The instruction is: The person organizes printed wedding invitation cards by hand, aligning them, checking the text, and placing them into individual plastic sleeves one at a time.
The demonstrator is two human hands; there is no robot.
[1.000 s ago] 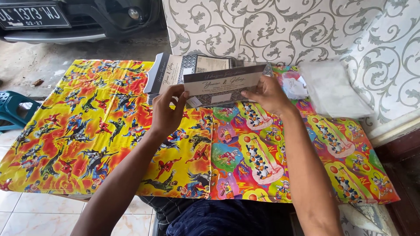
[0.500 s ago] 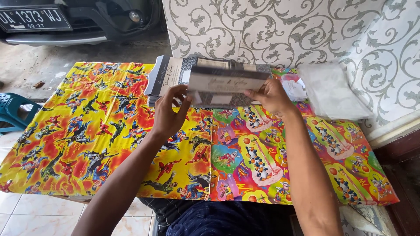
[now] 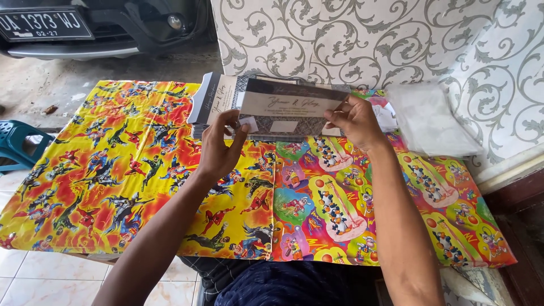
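Note:
Both my hands hold up a long grey and cream invitation card above the table. My left hand pinches its lower left corner, where a small white sticker shows. My right hand grips its right end. Just behind the card lies a stack of similar cards, fanned at the left. The table is covered with bright cartoon wrapping paper.
A pile of clear plastic sleeves lies at the right, against a white wall covering with grey scrolls. A parked car's bumper is at the far left, and a teal plastic stool stands beside the table.
The card has been turned from tilted to level and lifted slightly. My left hand has shifted from below the card to its lower left corner.

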